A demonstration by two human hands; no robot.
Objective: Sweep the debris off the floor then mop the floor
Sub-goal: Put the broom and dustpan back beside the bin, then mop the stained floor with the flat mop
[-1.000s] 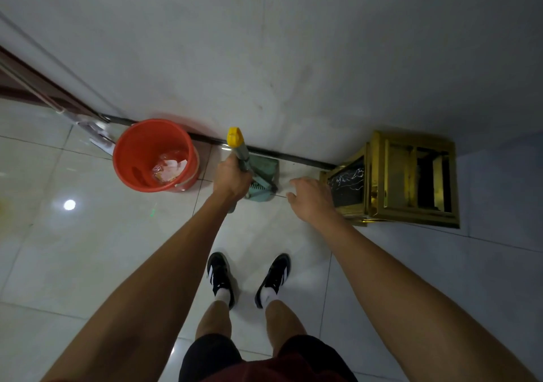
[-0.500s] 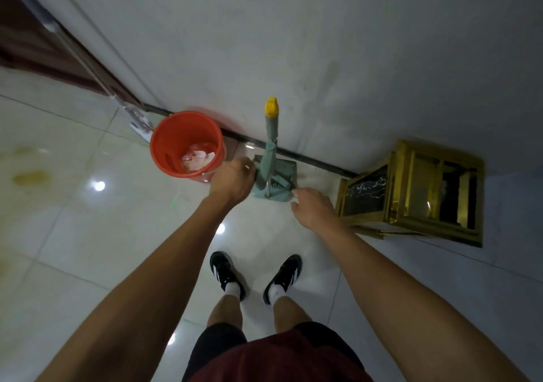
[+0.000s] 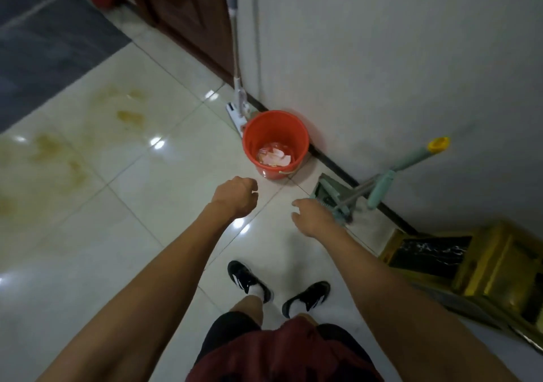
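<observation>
My left hand [image 3: 235, 196] is hanging loosely curled, holding nothing; my right hand [image 3: 313, 215] is spreading open beside the dustpan [image 3: 329, 195]; the mop [image 3: 235, 58] is leaning against the wall behind the orange bucket [image 3: 276, 134].

Glossy pale tiled floor [image 3: 164, 176] with yellowish stains at left and bright light glints, grey-white wall [image 3: 382, 58] along the right with dark skirting [image 3: 338, 165], dark wooden door [image 3: 188, 14] far, gold cabinet [image 3: 476, 267] near right, dark mat [image 3: 44, 43] far left.
</observation>
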